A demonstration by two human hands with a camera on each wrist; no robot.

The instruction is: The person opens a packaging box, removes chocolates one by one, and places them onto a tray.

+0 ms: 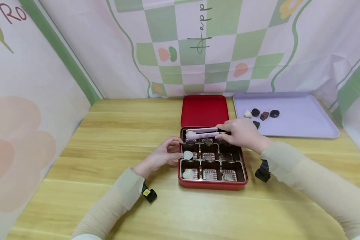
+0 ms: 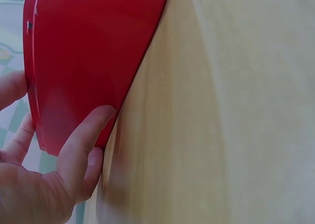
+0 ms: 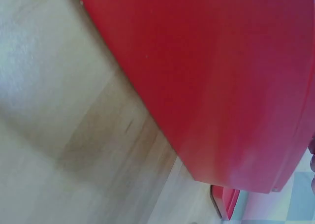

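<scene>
In the head view, a red tin box (image 1: 213, 185) with a dark divided insert stands on the table. My left hand (image 1: 163, 155) holds its left side, with fingertips at the rim. The left wrist view shows the bent fingers (image 2: 83, 140) against the red wall. My right hand (image 1: 243, 133) grips pale pink tongs (image 1: 202, 135) over the box's back row. A small white chocolate (image 1: 190, 133) sits between the tong tips, in the back left compartment. White chocolates (image 1: 188, 155) also lie in the middle and front compartments of the left column.
A red lid (image 1: 204, 110) lies behind the box. At the back right, a lilac tray (image 1: 306, 116) carries one white chocolate (image 1: 247, 114) and several dark ones (image 1: 274, 113). A patterned cloth (image 1: 222, 50) hangs behind the table (image 1: 114, 133).
</scene>
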